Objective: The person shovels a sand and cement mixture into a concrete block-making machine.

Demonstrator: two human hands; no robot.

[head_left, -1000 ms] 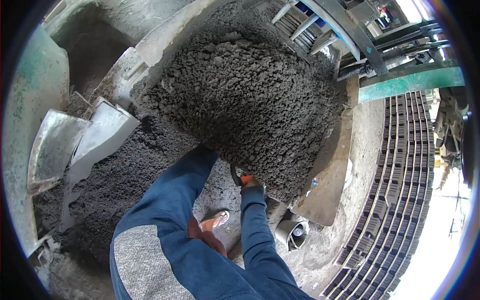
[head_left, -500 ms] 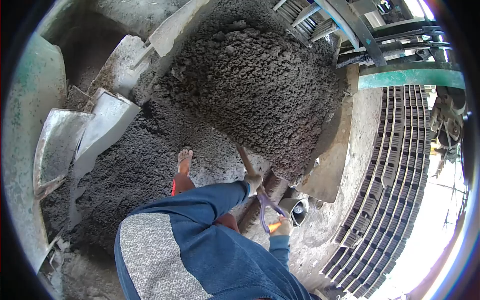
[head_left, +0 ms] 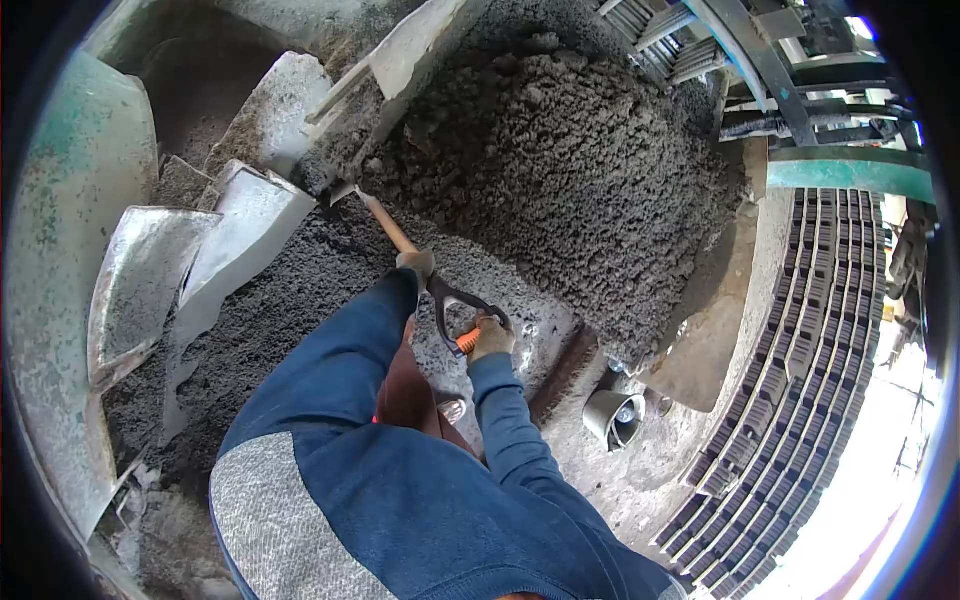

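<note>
A shovel with a wooden shaft (head_left: pixel 392 226) and a dark D-shaped handle slants across the middle of the view. My left hand (head_left: pixel 417 264), gloved, is wrapped round the lower shaft. My right hand (head_left: pixel 492 338) is closed on the handle's orange grip (head_left: pixel 467 341). The shovel's blade (head_left: pixel 345 192) shows only in part, beside the dark loose material at the edge of the metal plates. A large heap of damp grey mix (head_left: pixel 590 180) rises ahead and to the right of the shovel.
Bent metal plates (head_left: pixel 245 235) and a green-painted metal wall (head_left: pixel 75 260) stand at the left. A metal cylinder (head_left: pixel 612 418) lies on the floor at the right. Beyond are stacked dark blocks (head_left: pixel 800 350), a green beam (head_left: pixel 850 176) and machine frames.
The shovel and both hands have swung left and forward, from the base of the heap towards the metal plates. The blade end now shows, and the whole view has shifted.
</note>
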